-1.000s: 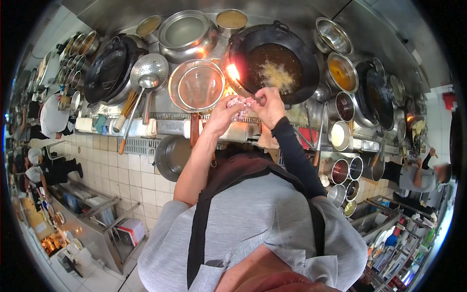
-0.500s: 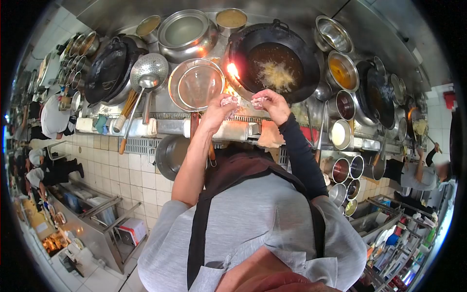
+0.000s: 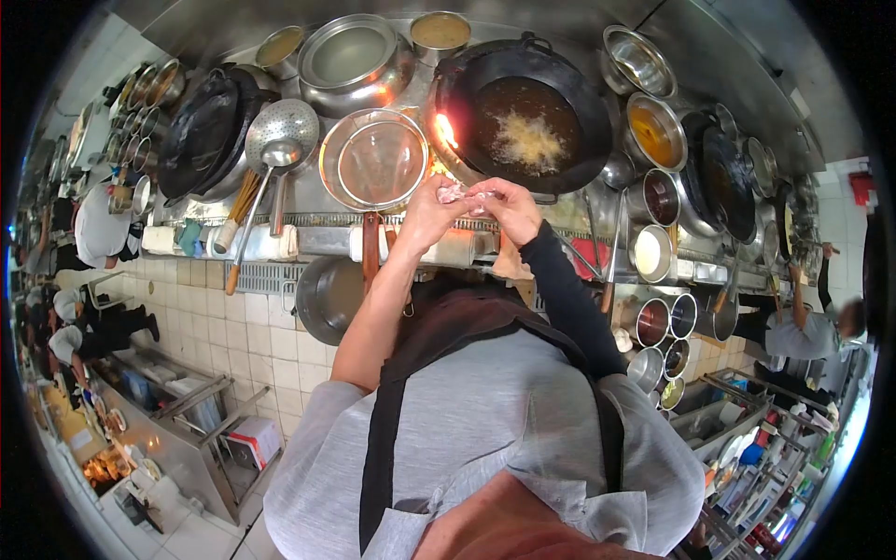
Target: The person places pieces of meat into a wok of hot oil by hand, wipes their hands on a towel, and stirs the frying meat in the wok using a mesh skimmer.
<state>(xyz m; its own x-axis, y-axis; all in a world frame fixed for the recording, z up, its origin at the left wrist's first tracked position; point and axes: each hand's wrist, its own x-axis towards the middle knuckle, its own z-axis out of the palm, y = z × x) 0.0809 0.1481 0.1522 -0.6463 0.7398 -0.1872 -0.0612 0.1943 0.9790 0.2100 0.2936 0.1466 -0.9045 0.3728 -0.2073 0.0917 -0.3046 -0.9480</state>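
Note:
My left hand (image 3: pixel 430 214) is closed on pink raw meat (image 3: pixel 452 195) in front of the stove. Touching or nearly touching it, my right hand (image 3: pixel 512 211) has its fingers pinched round more of the pink meat. Just beyond my hands, a large black wok (image 3: pixel 590 140) holds dark oil, where a pale clump of food (image 3: pixel 528 140) floats among bubbles. Flame (image 3: pixel 446 130) shows at the wok's left edge. A round wire strainer (image 3: pixel 381 164) rests over a bowl left of my hands, its brown handle pointing toward me.
A perforated ladle (image 3: pixel 282 132) and black woks (image 3: pixel 201 140) lie at the left. Behind stands a big steel pot (image 3: pixel 347 56). To the right are a bowl of orange liquid (image 3: pixel 653 133) and several steel containers. Other people stand at the far left and far right.
My hands came apart with meat in each, then moved back together. The pale clump in the wok has shifted slightly. At the far right, the person's arms have moved.

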